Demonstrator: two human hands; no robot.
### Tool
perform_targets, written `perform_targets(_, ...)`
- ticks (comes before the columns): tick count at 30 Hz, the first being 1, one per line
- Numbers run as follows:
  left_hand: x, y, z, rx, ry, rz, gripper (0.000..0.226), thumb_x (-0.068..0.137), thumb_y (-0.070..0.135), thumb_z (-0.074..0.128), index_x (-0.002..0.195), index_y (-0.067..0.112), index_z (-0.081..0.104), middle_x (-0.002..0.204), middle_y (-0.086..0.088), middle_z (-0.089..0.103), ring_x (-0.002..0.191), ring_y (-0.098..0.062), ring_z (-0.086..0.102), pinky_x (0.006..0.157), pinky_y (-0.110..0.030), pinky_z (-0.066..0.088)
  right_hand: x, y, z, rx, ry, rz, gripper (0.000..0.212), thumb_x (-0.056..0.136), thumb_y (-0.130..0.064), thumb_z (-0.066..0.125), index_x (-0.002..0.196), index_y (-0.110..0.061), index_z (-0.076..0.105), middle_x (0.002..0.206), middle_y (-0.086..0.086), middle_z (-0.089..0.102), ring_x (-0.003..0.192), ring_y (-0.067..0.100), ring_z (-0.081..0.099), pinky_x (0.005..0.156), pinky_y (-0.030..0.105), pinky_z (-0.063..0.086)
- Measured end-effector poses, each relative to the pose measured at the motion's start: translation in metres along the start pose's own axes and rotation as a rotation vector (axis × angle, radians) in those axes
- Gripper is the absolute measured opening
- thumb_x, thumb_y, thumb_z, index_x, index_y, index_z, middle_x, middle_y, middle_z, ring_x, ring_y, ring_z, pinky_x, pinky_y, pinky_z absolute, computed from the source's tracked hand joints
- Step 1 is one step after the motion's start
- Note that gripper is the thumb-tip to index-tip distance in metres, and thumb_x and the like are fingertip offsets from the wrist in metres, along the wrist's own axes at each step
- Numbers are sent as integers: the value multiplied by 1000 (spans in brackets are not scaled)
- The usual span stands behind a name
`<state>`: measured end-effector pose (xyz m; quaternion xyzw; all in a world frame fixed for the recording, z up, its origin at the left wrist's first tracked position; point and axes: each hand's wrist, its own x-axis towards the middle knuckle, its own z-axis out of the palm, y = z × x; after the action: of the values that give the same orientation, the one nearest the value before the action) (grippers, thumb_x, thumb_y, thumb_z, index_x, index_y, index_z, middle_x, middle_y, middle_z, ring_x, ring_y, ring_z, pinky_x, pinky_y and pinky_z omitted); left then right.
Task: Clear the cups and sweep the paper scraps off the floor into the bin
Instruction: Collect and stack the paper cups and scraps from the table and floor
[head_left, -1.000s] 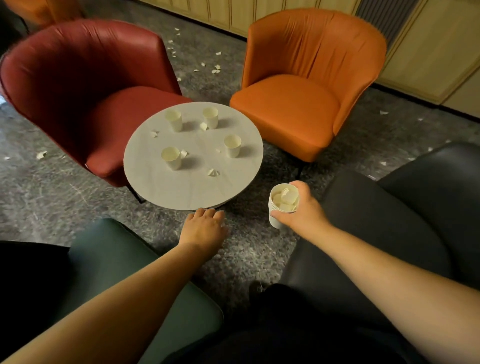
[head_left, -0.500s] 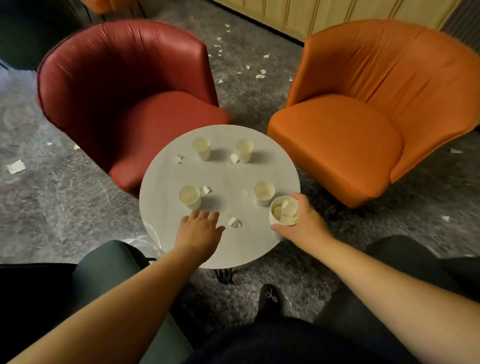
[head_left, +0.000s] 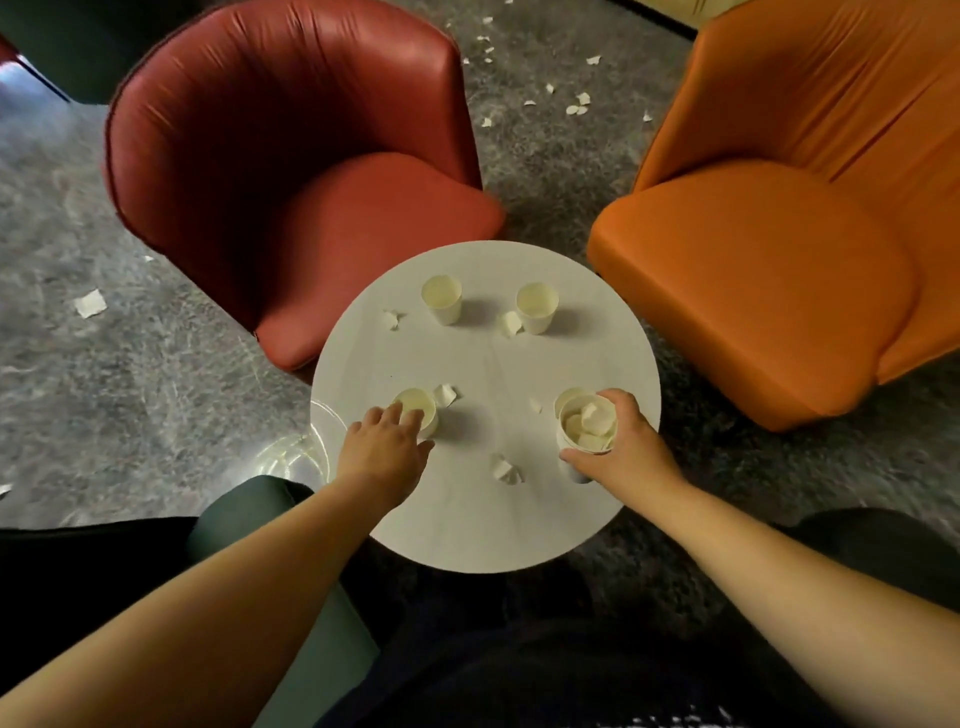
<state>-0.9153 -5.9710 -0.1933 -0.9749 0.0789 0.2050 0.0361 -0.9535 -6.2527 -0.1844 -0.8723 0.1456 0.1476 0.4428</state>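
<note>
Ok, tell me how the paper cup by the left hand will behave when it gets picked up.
The paper cup looks thin-walled, so it probably weighs little and would dent under a hard squeeze. It stands upright and appears empty, so a sideways nudge from the left hand touching its near side could tip or slide it on the smooth round table. A gentle grip round its wall seems safest.

Five cups, one table, two armchairs.
</note>
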Motion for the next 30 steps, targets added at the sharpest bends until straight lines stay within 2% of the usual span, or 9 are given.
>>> perform_targets(5,42,-16,7,93,-153,101,67,98,50,45,154,26,16,164,-9,7,144,-33,22,114,-44,27,17,-6,14,9,55,73,80,66,-31,85,129,-26,35,124,-5,49,105,13,49,81,23,40)
perform_targets(9,74,-34,10,155,-181,252,82,94,49,55,155,27,6,164,-9,0,145,-34,20,115,-45,28,27,-12,32,28,149,151,82,64,-33,86,129,-25,36,124,-3,51,106,14,51,82,24,42)
perform_targets(13,103,-55,15,267,-215,432,96,89,45,65,155,28,-2,164,-9,-5,145,-34,19,113,-47,29,30,-24,49,34,210,209,79,65,-32,86,128,-26,38,117,-10,49,100,9,48,79,21,39)
perform_targets(17,120,-67,20,303,-230,562,96,89,39,68,155,27,0,163,-10,1,142,-33,25,110,-45,34,36,-34,68,72,297,242,79,63,-31,87,126,-25,39,116,-11,50,99,7,49,79,20,39)
perform_targets(22,132,-77,25,216,-193,669,89,87,34,70,154,26,13,153,-4,26,131,-27,40,100,-38,43,45,-46,94,93,340,280,77,65,-31,86,126,-28,39,115,-11,48,98,9,48,77,21,38)
perform_targets(25,138,-81,17,107,-163,646,84,85,37,71,152,27,21,144,-2,35,124,-25,45,95,-36,46,50,-51,106,126,338,278,76,65,-30,85,124,-30,38,117,-10,48,101,11,50,80,23,40)
perform_targets(30,163,-85,-25,-263,-13,537,81,76,35,80,144,24,36,136,-4,42,118,-26,50,90,-41,52,60,-57,113,150,381,263,72,63,-31,86,118,-31,41,113,-10,52,100,13,54,82,29,48)
